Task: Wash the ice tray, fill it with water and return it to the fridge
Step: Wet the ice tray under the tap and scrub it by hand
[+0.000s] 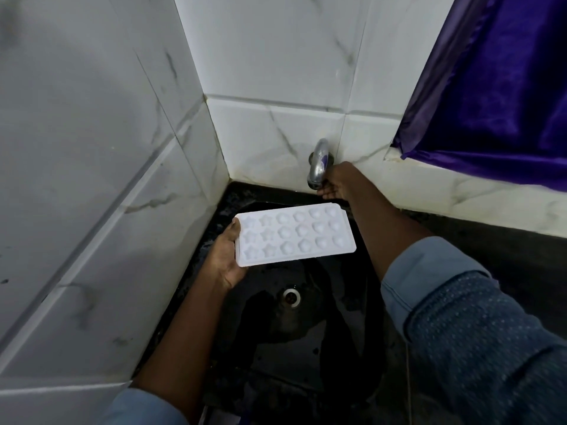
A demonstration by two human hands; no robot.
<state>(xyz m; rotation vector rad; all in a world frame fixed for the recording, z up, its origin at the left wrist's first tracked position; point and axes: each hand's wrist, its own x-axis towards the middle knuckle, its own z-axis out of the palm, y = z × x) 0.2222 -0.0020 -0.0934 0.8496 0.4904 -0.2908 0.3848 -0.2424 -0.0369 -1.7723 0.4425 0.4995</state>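
A white ice tray (294, 234) with star and round moulds hangs level over the black sink (306, 338). My left hand (225, 256) grips its left short end, thumb on the rim and fingers underneath. A chrome tap (319, 164) sticks out of the tiled wall above the sink's far edge. My right hand (336, 182) reaches to the tap and holds it from the right side, fingers curled at its lower end. No water stream shows. The tray's moulds look empty.
The sink drain (291, 297) lies below the tray. White marble-look tiled walls (92, 179) close in on the left and behind. A purple curtain (497, 87) hangs at the upper right over a tiled ledge. A dark counter (506, 256) runs to the right.
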